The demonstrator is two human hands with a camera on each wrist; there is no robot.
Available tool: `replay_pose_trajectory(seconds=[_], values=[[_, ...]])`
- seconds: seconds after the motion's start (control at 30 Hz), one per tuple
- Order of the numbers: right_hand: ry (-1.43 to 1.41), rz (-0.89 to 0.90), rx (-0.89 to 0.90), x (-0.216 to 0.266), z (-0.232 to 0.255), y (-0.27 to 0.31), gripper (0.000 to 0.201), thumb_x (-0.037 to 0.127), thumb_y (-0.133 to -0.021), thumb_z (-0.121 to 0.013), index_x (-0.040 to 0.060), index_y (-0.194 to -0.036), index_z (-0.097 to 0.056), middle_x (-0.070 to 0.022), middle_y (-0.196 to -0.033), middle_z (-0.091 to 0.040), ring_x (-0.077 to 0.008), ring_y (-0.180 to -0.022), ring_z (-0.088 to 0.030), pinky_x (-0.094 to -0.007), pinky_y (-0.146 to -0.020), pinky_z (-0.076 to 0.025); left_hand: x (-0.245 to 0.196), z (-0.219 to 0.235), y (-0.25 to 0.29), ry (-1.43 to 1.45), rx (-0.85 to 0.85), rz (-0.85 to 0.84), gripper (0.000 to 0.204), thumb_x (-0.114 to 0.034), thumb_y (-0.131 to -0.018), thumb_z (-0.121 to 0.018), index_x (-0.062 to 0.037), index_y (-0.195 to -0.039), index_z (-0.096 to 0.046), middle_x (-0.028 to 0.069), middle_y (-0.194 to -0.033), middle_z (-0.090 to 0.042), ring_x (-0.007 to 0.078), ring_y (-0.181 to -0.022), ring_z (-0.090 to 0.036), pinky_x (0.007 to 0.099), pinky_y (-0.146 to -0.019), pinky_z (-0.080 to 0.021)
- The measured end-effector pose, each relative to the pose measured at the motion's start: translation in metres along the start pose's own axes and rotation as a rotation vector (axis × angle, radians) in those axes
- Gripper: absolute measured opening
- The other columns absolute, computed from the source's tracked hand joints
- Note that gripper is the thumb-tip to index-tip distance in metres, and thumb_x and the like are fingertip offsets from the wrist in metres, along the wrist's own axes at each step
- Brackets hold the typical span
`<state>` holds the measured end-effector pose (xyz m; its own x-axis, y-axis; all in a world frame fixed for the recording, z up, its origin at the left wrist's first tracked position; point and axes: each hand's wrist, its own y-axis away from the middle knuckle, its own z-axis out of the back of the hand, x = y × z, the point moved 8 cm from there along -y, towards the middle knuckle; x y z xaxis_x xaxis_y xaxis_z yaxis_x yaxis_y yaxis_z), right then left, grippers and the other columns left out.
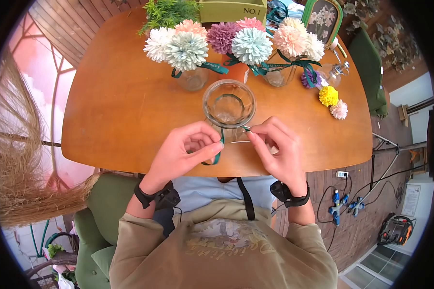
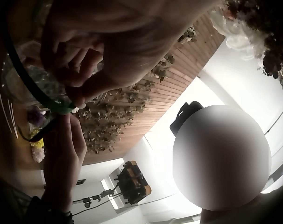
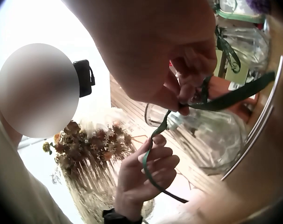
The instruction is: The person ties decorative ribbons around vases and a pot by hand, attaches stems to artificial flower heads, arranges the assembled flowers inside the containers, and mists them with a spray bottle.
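A clear glass jar [image 1: 229, 120] stands near the table's front edge, its round mouth facing up. Just in front of it, the left hand [image 1: 190, 147] pinches a dark green ribbon [image 1: 217, 156] between thumb and index finger, a loop hanging below. The right hand [image 1: 277, 144] pinches the ribbon at the jar's right side. In the left wrist view, the fingertips of left hand [image 2: 85, 60] and right hand [image 2: 63, 156] meet at the ribbon [image 2: 27, 79]. The right wrist view has a ribbon end [image 3: 235, 97] extending beyond the right hand [image 3: 179, 74], with the left hand [image 3: 148, 170] below.
Behind the jar, several pom-pom flowers [image 1: 187, 51] with green ribbons stand in glass vases [image 1: 194, 79]. Small loose flowers [image 1: 328, 96] lie at the right, near a glass bottle [image 1: 331, 74]. Thin white sticks [image 3: 253, 137] lie beside the jar. A green box [image 1: 232, 10] is at the back.
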<state>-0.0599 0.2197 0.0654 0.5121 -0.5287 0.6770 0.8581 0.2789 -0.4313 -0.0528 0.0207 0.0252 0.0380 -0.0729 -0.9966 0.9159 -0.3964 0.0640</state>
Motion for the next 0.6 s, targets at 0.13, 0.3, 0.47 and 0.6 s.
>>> replay_pose_trajectory(seconds=[0.13,0.3,0.47,0.6], values=[[-0.360,-0.279,0.054,-0.020,-0.026,0.015,0.008,0.005,-0.097,-0.071,-0.0011,-0.101,-0.070,-0.0043,-0.077,-0.071,-0.0043,-0.050,-0.051,-0.0248,-0.046,-0.040,0.003,-0.017,0.001,0.362,0.009,0.140,0.012,-0.012,-0.100,-0.070,-0.0037,-0.104,-0.062,0.0057,-0.084,-0.074,0.0064,-0.067,-0.062,0.0189,-0.057,-0.043],[-0.788,-0.591,0.213,-0.021,-0.043,0.028,0.012,0.010,-0.105,-0.061,-0.0014,-0.111,-0.061,-0.0063,-0.082,-0.075,-0.0070,-0.054,-0.063,-0.0203,-0.045,-0.043,0.012,-0.030,0.002,0.421,-0.061,0.086,0.013,-0.010,-0.102,-0.068,-0.0023,-0.106,-0.059,0.0078,-0.091,-0.073,0.0071,-0.070,-0.064,0.0194,-0.057,-0.045],[-1.082,-0.630,0.290,-0.019,-0.054,0.030,0.014,0.012,-0.109,-0.055,0.0003,-0.114,-0.052,-0.0088,-0.081,-0.071,-0.0150,-0.058,-0.070,-0.0236,-0.046,-0.051,0.015,-0.024,0.009,0.241,-0.217,-0.104,0.010,-0.007,-0.104,-0.062,-0.0027,-0.108,-0.054,0.0091,-0.103,-0.069,0.0085,-0.075,-0.067,0.0234,-0.054,-0.048],[-1.057,-0.610,0.266,-0.012,-0.056,0.031,0.013,0.012,-0.109,-0.056,0.0000,-0.112,-0.052,-0.0093,-0.082,-0.071,-0.0156,-0.062,-0.072,-0.0246,-0.048,-0.053,0.011,-0.027,0.016,0.213,-0.296,-0.077,0.010,-0.006,-0.106,-0.058,-0.0040,-0.110,-0.049,0.0075,-0.098,-0.069,0.0079,-0.077,-0.067,0.0232,-0.055,-0.048]])
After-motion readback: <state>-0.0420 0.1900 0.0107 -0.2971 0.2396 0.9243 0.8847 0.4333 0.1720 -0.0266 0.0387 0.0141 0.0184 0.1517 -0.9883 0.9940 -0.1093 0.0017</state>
